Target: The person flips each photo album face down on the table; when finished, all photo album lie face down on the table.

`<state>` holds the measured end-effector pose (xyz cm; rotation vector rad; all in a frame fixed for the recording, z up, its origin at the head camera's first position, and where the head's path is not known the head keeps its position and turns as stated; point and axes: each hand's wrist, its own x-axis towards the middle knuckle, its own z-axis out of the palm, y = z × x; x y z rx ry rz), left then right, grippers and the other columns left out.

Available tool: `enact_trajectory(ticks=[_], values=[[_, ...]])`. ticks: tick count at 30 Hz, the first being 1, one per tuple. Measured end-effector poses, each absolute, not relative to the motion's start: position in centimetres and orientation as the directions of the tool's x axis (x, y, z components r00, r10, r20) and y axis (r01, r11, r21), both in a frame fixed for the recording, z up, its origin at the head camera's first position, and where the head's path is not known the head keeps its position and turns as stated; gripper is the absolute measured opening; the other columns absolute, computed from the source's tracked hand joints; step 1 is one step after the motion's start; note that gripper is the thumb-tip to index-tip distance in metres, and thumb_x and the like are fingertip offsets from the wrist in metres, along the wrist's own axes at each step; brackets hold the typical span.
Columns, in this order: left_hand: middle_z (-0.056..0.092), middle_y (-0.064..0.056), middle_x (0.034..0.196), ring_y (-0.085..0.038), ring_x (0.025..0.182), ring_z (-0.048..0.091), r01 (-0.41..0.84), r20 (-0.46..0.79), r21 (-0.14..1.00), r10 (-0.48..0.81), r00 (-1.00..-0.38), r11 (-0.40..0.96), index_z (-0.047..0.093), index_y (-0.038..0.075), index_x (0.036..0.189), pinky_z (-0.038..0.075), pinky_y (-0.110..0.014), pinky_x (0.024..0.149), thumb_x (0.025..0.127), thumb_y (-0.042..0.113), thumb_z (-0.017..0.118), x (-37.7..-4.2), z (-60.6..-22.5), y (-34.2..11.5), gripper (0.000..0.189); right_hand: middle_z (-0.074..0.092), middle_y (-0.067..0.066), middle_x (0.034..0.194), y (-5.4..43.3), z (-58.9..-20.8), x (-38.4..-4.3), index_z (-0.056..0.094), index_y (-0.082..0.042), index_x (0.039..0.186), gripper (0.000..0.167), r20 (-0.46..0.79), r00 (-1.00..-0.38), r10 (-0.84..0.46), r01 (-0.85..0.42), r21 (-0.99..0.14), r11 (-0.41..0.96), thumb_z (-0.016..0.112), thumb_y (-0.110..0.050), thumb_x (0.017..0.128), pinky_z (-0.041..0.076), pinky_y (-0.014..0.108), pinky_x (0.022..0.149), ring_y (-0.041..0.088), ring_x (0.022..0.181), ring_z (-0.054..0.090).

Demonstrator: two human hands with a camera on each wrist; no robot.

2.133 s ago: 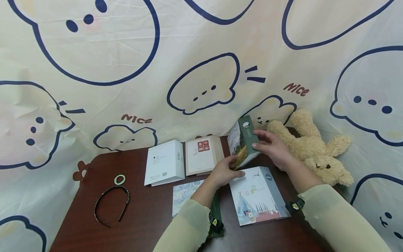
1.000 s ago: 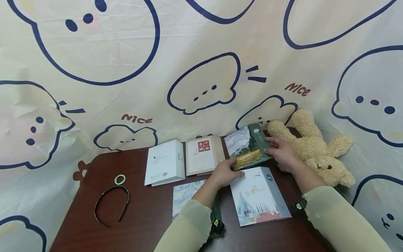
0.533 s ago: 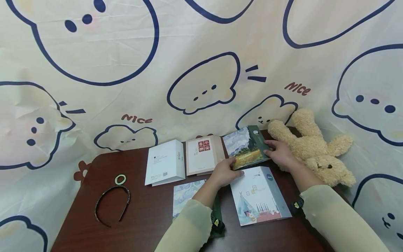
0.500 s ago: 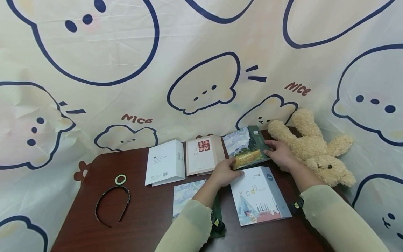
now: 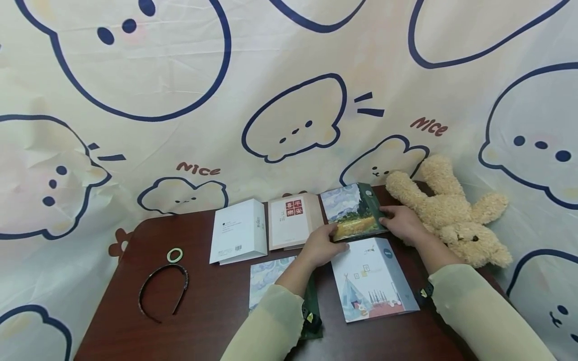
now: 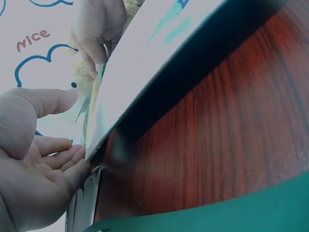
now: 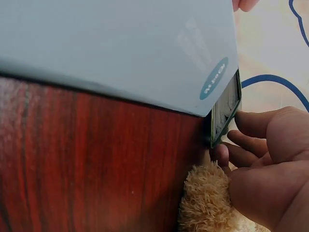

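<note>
A book with a painted landscape cover and green spine [image 5: 354,215] lies at the back right of the table in the head view. My right hand [image 5: 403,224] holds its right edge; in the right wrist view the thumb [image 7: 253,124] is at the top edge and the fingers curl beside the spine. My left hand [image 5: 321,246] touches its near left corner with the fingers, the thumb standing apart over a white book with a tent picture [image 5: 368,281]. In the left wrist view the left fingers [image 6: 60,152] are loosely bent. Part of the landscape book is hidden there.
A cream book with red characters [image 5: 291,220] and a white book [image 5: 239,230] lie to the left. Under my left forearm is another blue-and-green book [image 5: 266,281]. A teddy bear [image 5: 451,215] lies right; a headband [image 5: 149,281] and green ring [image 5: 174,255] lie left.
The landscape book was tilted up between my hands; it has come down flat, cover up. My right hand moved right and slightly down with it. The left hand has barely moved.
</note>
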<state>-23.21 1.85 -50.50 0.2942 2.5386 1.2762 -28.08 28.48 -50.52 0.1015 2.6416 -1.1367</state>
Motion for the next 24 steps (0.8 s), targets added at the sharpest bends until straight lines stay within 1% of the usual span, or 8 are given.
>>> enact_trajectory(ticks=[3,5,7,11,14,18,21,24], values=[[0.057,-0.012,0.150,-0.029,0.137,0.054,0.049,-0.160,0.811,0.302,-0.940,0.583,0.048,0.008,0.156,0.046,-0.047,0.111,0.092,0.031,0.077,-23.3,-50.5,1.8,0.074,0.058,0.026,0.136,28.6,-50.7,-28.1,0.047,0.001,0.153,0.054,-0.237,-0.970,-0.049,0.127,-0.669,0.732,0.059,-0.020,0.106,0.054,0.047,0.088,0.036,0.115,0.059],[0.057,-0.011,0.150,-0.028,0.137,0.054,0.043,-0.164,0.814,0.299,-0.940,0.579,0.047,0.009,0.156,0.045,-0.047,0.111,0.092,0.032,0.077,-23.3,-50.5,1.7,0.074,0.062,0.025,0.128,28.6,-50.7,-28.2,0.048,0.002,0.152,0.054,-0.212,-0.975,-0.061,0.094,-0.651,0.753,0.061,-0.020,0.105,0.054,0.042,0.082,0.033,0.108,0.061],[0.057,-0.011,0.150,-0.029,0.137,0.053,0.035,-0.166,0.820,0.297,-0.940,0.572,0.046,0.009,0.157,0.045,-0.047,0.111,0.092,0.033,0.077,-23.3,-50.4,1.6,0.075,0.064,0.023,0.124,28.6,-50.9,-28.3,0.049,0.002,0.151,0.054,-0.197,-0.978,-0.066,0.077,-0.642,0.762,0.062,-0.021,0.104,0.053,0.039,0.079,0.030,0.104,0.061],[0.056,-0.011,0.151,-0.029,0.138,0.053,0.025,-0.165,0.838,0.296,-0.941,0.546,0.046,0.010,0.157,0.045,-0.048,0.111,0.092,0.034,0.077,-23.3,-50.4,1.3,0.076,0.065,0.023,0.123,28.5,-51.0,-28.3,0.049,0.002,0.151,0.054,-0.165,-0.983,-0.077,0.049,-0.647,0.761,0.063,-0.020,0.103,0.053,0.039,0.077,0.031,0.103,0.062],[0.055,-0.010,0.152,-0.029,0.138,0.053,0.022,-0.156,0.855,0.298,-0.942,0.519,0.045,0.011,0.157,0.044,-0.049,0.112,0.093,0.034,0.077,-23.2,-50.2,1.0,0.075,0.067,0.021,0.119,28.2,-51.1,-28.1,0.051,0.001,0.150,0.054,-0.124,-0.989,-0.086,0.015,-0.647,0.762,0.065,-0.021,0.103,0.053,0.041,0.076,0.031,0.101,0.064],[0.055,-0.008,0.152,-0.031,0.139,0.052,0.014,-0.148,0.872,0.290,-0.946,0.489,0.047,0.014,0.157,0.044,-0.051,0.112,0.094,0.031,0.077,-22.9,-50.0,0.7,0.072,0.069,0.017,0.114,27.6,-51.1,-27.6,0.052,-0.004,0.151,0.054,-0.090,-0.991,-0.098,-0.013,-0.663,0.748,0.066,-0.023,0.102,0.052,0.039,0.072,0.029,0.095,0.065],[0.055,-0.006,0.152,-0.031,0.139,0.052,0.013,-0.141,0.879,0.285,-0.948,0.476,0.049,0.017,0.156,0.044,-0.052,0.111,0.094,0.032,0.076,-22.8,-49.8,0.3,0.069,0.068,0.016,0.117,27.1,-50.8,-27.0,0.051,-0.005,0.152,0.055,-0.087,-0.990,-0.107,-0.018,-0.691,0.723,0.065,-0.022,0.102,0.052,0.037,0.072,0.029,0.099,0.065],[0.054,-0.006,0.153,-0.033,0.139,0.052,0.011,-0.135,0.890,0.286,-0.949,0.457,0.049,0.017,0.156,0.045,-0.054,0.110,0.095,0.034,0.075,-22.4,-49.5,-0.3,0.068,0.066,0.018,0.129,26.8,-50.3,-26.4,0.049,-0.006,0.153,0.054,-0.080,-0.990,-0.119,-0.024,-0.726,0.688,0.064,-0.021,0.103,0.054,0.038,0.076,0.031,0.110,0.064]])
